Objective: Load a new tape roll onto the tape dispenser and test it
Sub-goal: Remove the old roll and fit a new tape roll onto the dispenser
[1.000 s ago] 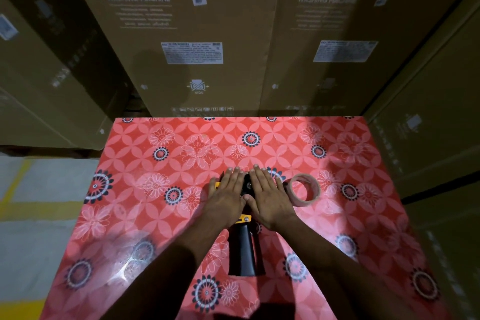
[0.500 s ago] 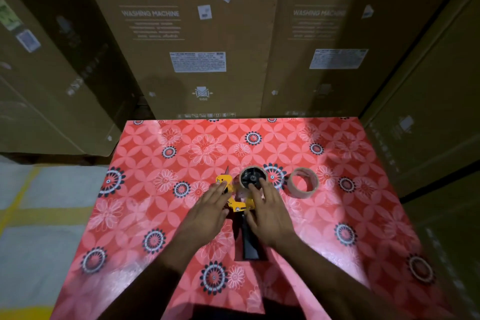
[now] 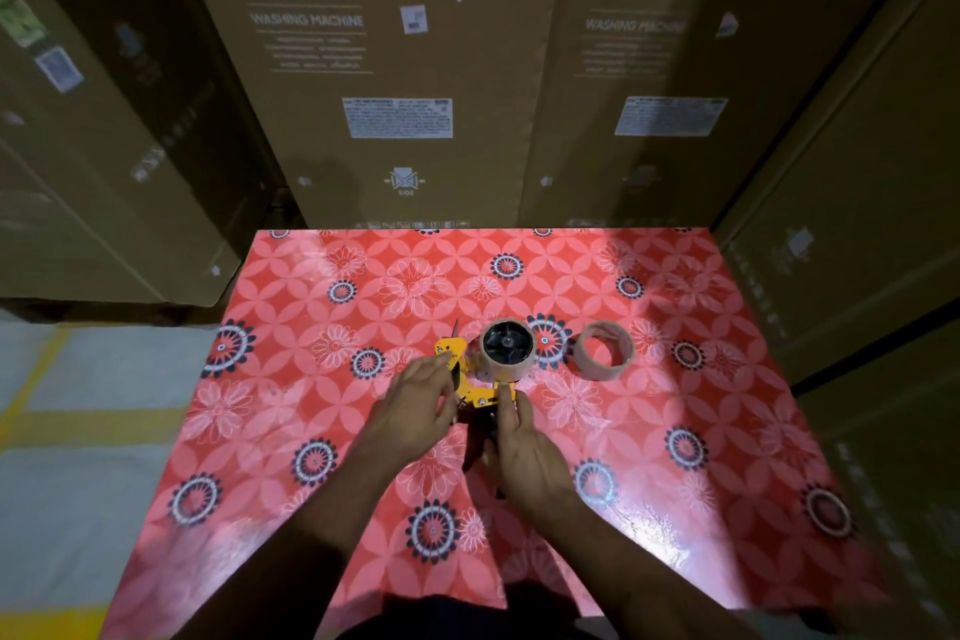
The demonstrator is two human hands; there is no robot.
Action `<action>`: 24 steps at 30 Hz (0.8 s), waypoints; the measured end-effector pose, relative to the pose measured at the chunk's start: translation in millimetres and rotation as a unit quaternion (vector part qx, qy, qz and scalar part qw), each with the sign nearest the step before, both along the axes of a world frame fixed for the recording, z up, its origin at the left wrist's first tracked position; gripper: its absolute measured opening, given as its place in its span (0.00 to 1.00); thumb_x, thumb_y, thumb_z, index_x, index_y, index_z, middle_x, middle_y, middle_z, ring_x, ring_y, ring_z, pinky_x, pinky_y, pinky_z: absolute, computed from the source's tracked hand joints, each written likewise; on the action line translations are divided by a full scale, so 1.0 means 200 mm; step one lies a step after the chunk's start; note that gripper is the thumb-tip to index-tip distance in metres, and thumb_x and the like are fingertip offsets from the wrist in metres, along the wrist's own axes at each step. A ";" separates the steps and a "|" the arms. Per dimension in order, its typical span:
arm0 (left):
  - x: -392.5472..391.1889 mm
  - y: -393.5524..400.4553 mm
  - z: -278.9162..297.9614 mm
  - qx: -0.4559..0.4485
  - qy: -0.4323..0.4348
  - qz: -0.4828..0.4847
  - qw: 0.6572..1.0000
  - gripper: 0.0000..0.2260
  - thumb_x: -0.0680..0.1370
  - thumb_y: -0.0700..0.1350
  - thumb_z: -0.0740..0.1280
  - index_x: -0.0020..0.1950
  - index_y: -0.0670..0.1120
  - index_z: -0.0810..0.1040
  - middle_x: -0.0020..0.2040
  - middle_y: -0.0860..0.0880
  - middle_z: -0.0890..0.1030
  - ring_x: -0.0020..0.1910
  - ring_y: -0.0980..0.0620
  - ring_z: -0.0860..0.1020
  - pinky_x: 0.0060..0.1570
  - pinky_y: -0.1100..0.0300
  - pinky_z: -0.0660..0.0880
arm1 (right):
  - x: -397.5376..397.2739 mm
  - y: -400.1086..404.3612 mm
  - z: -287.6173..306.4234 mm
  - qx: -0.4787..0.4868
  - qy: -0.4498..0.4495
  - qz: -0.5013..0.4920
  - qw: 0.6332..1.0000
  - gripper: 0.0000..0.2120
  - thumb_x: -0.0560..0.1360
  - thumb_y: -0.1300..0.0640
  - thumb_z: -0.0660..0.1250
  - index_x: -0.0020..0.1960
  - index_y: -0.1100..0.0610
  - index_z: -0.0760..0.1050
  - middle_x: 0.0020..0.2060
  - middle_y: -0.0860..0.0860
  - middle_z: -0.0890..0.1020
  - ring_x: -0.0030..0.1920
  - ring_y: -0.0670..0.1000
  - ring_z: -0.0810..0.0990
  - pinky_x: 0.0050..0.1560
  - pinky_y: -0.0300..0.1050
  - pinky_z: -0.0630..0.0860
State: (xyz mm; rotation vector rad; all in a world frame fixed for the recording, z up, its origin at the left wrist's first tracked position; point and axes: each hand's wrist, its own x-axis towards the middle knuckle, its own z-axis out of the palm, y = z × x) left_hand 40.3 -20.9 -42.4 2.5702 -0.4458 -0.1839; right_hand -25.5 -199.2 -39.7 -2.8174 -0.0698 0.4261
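So both palms have slid back off the tape dispenser (image 3: pixel 480 374), uncovering its hub with an old roll on it. Left hand (image 3: pixel 415 413) pinches the yellow frame, right hand (image 3: pixel 524 452) wraps the handle. New tape roll (image 3: pixel 605 350) waits right of them, untouched.

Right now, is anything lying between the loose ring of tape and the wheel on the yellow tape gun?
No. In the head view, only bare red flowered tablecloth shows between the loose tape roll and the dispenser's wheel.

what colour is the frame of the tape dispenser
Yellow, with a black handle; the tape dispenser shows in the head view.
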 end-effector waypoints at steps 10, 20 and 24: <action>0.19 -0.17 0.06 0.136 -0.032 -0.007 0.990 0.10 0.79 0.50 0.68 0.60 0.58 0.78 0.82 0.48 0.55 0.78 0.42 0.53 0.73 0.42 0.59 | -0.04 0.01 -0.03 -0.003 -0.031 -0.026 0.999 0.31 0.85 0.54 0.54 0.82 0.60 0.43 0.81 0.61 0.41 0.47 0.56 0.84 0.33 0.46 0.73; 0.09 -0.18 0.07 0.183 -0.019 0.000 0.983 0.12 0.81 0.53 0.66 0.57 0.51 0.84 0.82 0.50 0.54 0.78 0.42 0.53 0.72 0.45 0.59 | -0.02 0.02 -0.02 -0.103 -0.062 0.056 0.991 0.32 0.77 0.60 0.49 0.81 0.59 0.54 0.80 0.64 0.51 0.26 0.57 0.79 0.19 0.40 0.57; -0.02 -0.18 0.09 0.184 -0.081 -0.001 0.980 0.05 0.75 0.43 0.73 0.48 0.48 0.87 0.79 0.49 0.64 0.76 0.43 0.60 0.69 0.46 0.66 | -0.03 0.03 -0.05 -0.120 -0.075 0.068 0.988 0.42 0.64 0.63 0.76 0.76 0.61 0.67 0.77 0.65 0.63 0.17 0.53 0.72 0.21 0.36 0.49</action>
